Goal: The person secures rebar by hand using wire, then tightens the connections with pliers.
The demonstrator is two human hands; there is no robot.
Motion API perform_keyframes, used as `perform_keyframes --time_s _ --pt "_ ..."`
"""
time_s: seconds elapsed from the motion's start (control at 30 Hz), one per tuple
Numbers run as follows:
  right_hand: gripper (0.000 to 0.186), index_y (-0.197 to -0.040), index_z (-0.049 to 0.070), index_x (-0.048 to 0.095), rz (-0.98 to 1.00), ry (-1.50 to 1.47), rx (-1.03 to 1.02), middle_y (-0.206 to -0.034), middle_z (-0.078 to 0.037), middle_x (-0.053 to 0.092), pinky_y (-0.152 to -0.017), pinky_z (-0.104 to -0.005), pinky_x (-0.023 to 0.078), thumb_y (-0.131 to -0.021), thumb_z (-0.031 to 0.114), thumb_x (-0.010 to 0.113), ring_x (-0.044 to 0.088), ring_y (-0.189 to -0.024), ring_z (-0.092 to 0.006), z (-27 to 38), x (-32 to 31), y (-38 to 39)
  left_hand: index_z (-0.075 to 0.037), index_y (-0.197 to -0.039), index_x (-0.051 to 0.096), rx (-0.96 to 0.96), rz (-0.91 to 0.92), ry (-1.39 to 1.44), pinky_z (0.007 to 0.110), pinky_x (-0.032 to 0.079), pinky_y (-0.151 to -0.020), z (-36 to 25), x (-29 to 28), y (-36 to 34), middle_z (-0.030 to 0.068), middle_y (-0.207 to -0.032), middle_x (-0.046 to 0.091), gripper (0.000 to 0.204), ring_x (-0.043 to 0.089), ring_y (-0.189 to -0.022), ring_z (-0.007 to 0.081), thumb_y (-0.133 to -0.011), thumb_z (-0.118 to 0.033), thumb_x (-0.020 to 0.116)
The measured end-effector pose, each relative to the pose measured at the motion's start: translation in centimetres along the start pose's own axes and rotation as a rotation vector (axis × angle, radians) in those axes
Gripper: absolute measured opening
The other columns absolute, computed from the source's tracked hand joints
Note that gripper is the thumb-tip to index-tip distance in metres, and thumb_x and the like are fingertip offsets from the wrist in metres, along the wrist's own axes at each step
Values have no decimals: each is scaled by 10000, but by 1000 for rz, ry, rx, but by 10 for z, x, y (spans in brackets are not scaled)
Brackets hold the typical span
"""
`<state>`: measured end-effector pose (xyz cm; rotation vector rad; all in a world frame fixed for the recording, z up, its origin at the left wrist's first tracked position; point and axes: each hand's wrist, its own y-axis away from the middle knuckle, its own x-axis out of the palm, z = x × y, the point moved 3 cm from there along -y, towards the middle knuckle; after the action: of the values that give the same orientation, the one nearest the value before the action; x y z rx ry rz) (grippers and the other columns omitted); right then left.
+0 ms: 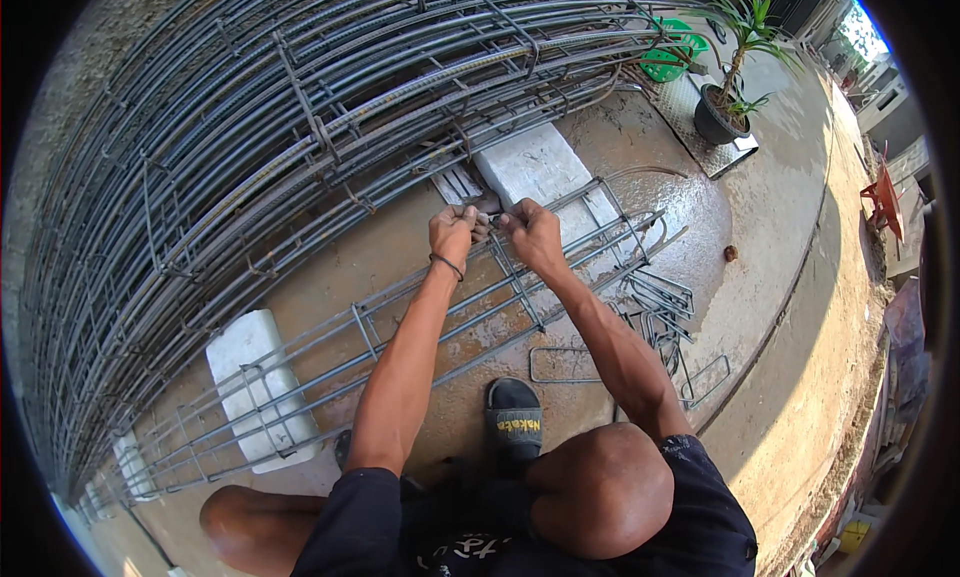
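Note:
My left hand [455, 235] and my right hand [533, 233] are close together at the far side of a long rebar cage [455, 319]. Both are closed, fingertips pinched near where a stirrup [515, 282] meets the cage's far bar. Whatever sits between the fingers is too small to make out. The cage lies slantwise in front of me, resting on white blocks [250, 372]. A larger white block [540, 167] is just beyond my right hand. Loose bent stirrups [655, 312] lie in a heap by my right forearm.
A tall stack of rebar cages [330, 107] fills the far left. Farther right are a green basket [672, 49], a potted plant [722, 115] on a metal sheet and an orange-red wheelbarrow [884, 202]. My sandalled foot [513, 417] is beside the cage. The concrete floor [690, 222] is wet.

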<state>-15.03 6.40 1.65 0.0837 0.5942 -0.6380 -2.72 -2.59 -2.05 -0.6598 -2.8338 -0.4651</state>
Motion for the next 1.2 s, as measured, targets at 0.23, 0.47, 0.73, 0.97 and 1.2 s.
perform_keyframes --time_s 0.23,0.47,0.73,0.97,1.2 --pt "168 -793 57 670 126 342 -37 -728 -148 664 -650 -413 490 -723 202 720 648 -725 -331 -3 0 -44 -22 -858 617 535 -93 -559 291 463 -573 -3 7 51 68 -721 660 24 597 -609 170 -847 -43 622" --pt "189 -813 39 676 196 308 -113 -732 -168 659 -658 -409 487 -726 201 721 648 -720 -328 4 3 -45 -31 -946 622 993 560 -977 390 468 -839 -27 -18 54 128 -1117 609 279 554 -1058 312 -688 57 562" --pt "165 -819 35 681 237 224 -58 -724 -172 657 -647 -390 484 -725 164 723 650 -709 -316 -1 -4 -50 -113 -1071 664 919 596 -1162 387 465 -907 -21 -26 47 107 -1270 503 448 533 -1103 330 -670 59 565" --pt "125 -797 64 688 201 387 -180 -744 -162 666 -654 -402 499 -706 148 705 650 -725 -331 3 11 -56 -26 -861 708 640 712 -1053 371 508 -758 -24 -5 14 156 -1013 608 234 627 -849 298 -650 42 632" --pt "119 -787 69 676 238 385 -151 -736 -150 661 -641 -427 492 -714 161 693 637 -722 -352 11 -1 -52 -1 -900 574 529 291 -1010 433 484 -628 -15 1 22 170 -763 637 285 619 -673 391 -689 -102 737"
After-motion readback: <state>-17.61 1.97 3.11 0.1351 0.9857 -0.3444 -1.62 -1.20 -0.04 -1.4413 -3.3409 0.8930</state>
